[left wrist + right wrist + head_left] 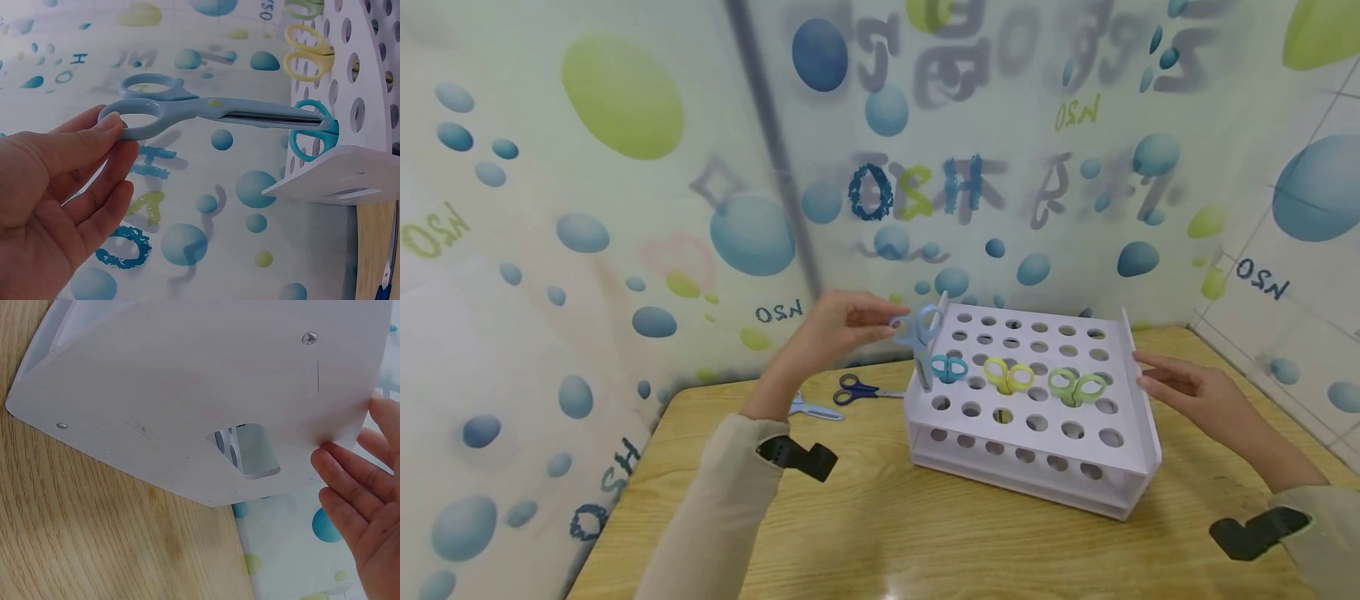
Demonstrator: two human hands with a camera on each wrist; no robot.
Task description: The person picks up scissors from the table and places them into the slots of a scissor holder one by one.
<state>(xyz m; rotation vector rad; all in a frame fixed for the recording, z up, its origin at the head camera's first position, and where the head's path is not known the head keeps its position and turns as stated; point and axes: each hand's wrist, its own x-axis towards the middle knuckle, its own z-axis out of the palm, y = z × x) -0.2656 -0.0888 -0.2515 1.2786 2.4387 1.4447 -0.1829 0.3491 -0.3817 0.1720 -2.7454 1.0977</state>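
My left hand (831, 333) pinches one handle loop of light blue scissors (187, 107) between thumb and fingers. Their closed blades point down over the left end of a white rack (1015, 479) with rows of round holes. Teal scissors (948, 379), yellow scissors (1004, 385) and green scissors (1071, 395) stand in holes across the rack, handles up. My right hand (1210, 400) is at the rack's right side panel (187, 381), fairly straight fingertips resting against its outer face and the thumb at its edge.
On the wooden table (850, 517), left of the rack, lie navy scissors (867, 391) and another light blue pair (820, 411), partly hidden by my left forearm. A patterned curtain (700, 250) hangs right behind the table.
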